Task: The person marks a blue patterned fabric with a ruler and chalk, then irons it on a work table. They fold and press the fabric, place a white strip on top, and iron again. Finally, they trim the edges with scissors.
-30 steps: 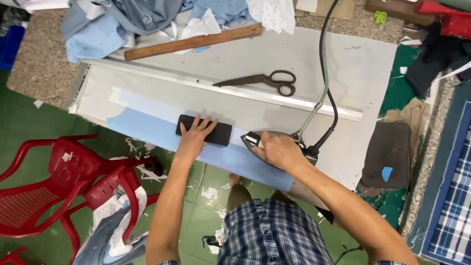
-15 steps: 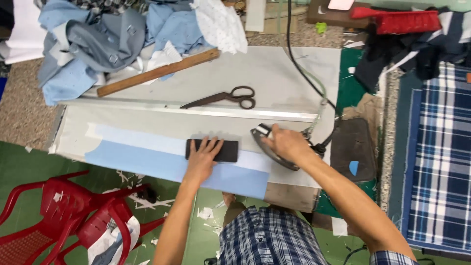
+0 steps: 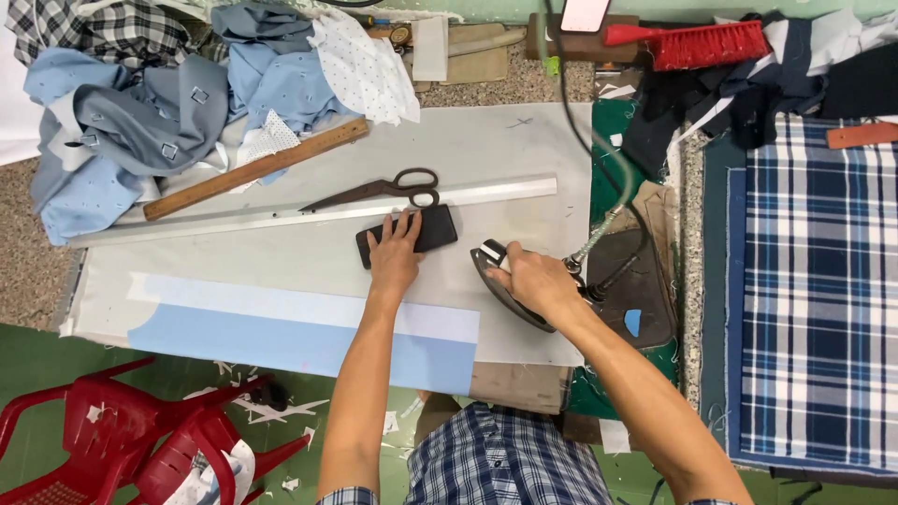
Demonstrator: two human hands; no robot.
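I've got my left hand (image 3: 395, 254) spread flat on the black block (image 3: 408, 236), my right hand (image 3: 531, 281) wrapped round the iron (image 3: 505, 285) just beside it; a careless swing could burn those left fingers.

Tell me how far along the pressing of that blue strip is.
Done, by the look of it: the blue strip lies flat with a paler band along its upper edge, no hand on it. In hand: the left hand rests on the black block beside the scissors, the right hand grips the iron, both off the strip. Left: the heap of blue and grey cloth looks unpressed.
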